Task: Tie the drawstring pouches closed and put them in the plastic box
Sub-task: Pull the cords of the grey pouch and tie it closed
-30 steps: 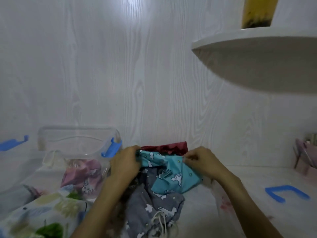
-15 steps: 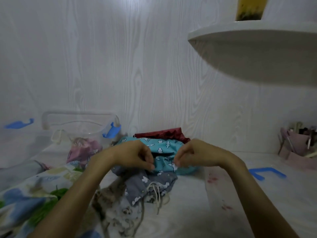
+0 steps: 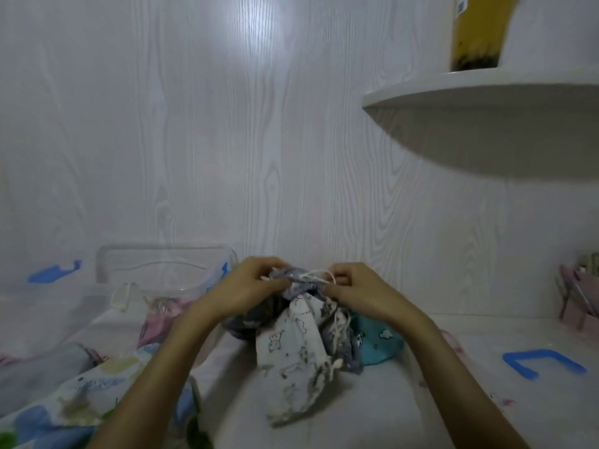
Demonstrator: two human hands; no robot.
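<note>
Several tied pouches already lie in the plastic box; left hand and right hand pinch the grey pouch's cord; more wait at the tabletop's rear edge.

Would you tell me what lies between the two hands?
In the head view, the white drawstring at the pouch mouth spans from left hand to right hand.

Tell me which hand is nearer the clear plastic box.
Left. The left hand sits just right of the clear plastic box, almost at its blue latch; the right hand is farther right.
</note>
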